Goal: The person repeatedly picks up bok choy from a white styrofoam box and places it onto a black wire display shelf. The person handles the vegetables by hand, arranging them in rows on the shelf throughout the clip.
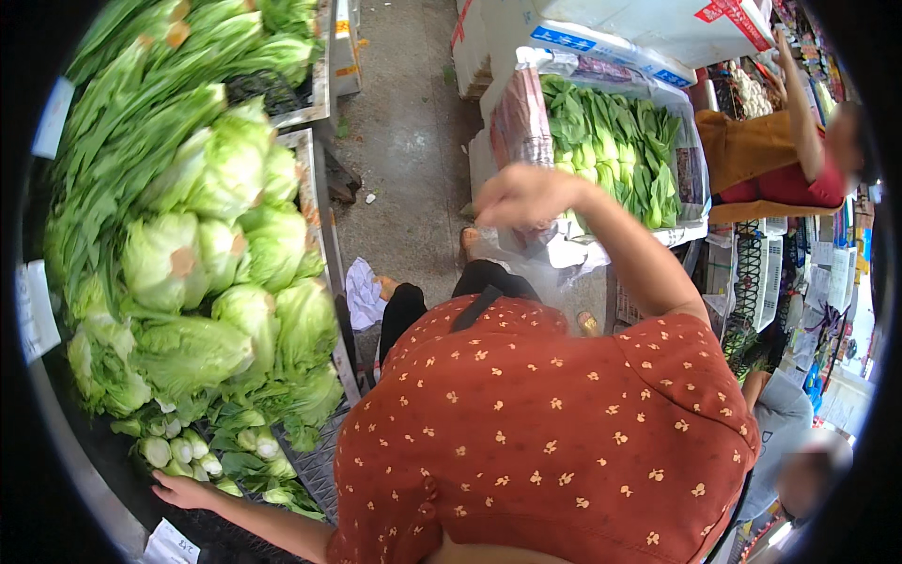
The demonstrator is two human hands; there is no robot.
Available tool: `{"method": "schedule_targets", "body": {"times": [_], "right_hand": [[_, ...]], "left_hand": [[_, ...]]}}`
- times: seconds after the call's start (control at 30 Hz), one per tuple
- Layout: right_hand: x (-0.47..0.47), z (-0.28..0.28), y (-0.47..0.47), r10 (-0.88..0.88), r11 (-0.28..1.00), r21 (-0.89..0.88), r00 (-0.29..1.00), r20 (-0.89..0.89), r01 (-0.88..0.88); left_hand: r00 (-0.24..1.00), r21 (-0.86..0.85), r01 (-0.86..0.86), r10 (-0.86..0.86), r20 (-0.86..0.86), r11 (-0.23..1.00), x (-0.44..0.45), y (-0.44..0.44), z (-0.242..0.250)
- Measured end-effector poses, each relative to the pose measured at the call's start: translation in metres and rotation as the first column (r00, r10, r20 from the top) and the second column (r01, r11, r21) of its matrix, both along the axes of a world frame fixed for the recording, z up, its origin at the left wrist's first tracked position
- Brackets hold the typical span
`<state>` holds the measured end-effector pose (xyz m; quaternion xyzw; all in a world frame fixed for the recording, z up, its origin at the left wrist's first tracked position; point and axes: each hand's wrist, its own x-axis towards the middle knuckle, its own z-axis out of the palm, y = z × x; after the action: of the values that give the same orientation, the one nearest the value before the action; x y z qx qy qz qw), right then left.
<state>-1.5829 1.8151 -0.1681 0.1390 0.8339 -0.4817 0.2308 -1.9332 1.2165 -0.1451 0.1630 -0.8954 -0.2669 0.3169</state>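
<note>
At the lower left my left hand (184, 491) is beside the pale stem ends of a small pile of bok choy (187, 451). Its fingers are apart and hold nothing that I can see; whether they touch the stems is unclear. My right hand (525, 197) is motion-blurred, its fingers bent, over the near left corner of a white foam box (687, 236). Rows of leafy bok choy (613, 151) fill that box. Blur hides whether this hand holds anything. Heads of lettuce (194, 345) are heaped beyond my left hand on the stall.
Long leafy greens (141, 120) cover the stall's far left. White price cards (173, 543) bearing writing line its edge. A concrete aisle (409, 127) runs ahead, with a crumpled white cloth (364, 292) on it. Stacked foam boxes (599, 32) stand beyond the bok choy. Two people are at the right.
</note>
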Motion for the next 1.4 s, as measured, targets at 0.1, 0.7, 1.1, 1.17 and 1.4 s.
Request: {"method": "schedule_targets", "body": {"times": [0.1, 0.7, 1.1, 1.17, 1.4], "right_hand": [[0.09, -0.041, 0.096, -0.493, 0.833, 0.375, 0.853, 0.171, 0.406], [0.102, -0.204, 0.191, -0.894, 0.299, 0.611, 0.439, -0.089, 0.733], [0.207, -0.11, 0.214, -0.985, 0.167, -0.441, 0.167, -0.04, 0.882], [0.233, -0.095, 0.207, -0.998, 0.047, -0.522, 0.056, 0.0, 0.852], [0.342, -0.088, 0.186, -0.974, 0.223, -0.102, 0.219, -0.052, 0.969]], "left_hand": [[0.971, 0.075, 0.23, -0.223, -0.085, 0.97, 0.064, 0.102, 0.012], [-0.36, 0.404, 0.876, -0.915, 0.183, -0.264, 0.269, 0.552, -0.06], [-0.569, 0.473, 0.793, -0.745, 0.348, -0.385, 0.334, 0.691, -0.124], [-0.586, 0.545, 0.776, -0.681, 0.439, -0.317, 0.35, 0.702, -0.132], [-0.35, 0.518, 0.843, -0.586, 0.731, 0.142, 0.406, 0.746, -0.202]]}}
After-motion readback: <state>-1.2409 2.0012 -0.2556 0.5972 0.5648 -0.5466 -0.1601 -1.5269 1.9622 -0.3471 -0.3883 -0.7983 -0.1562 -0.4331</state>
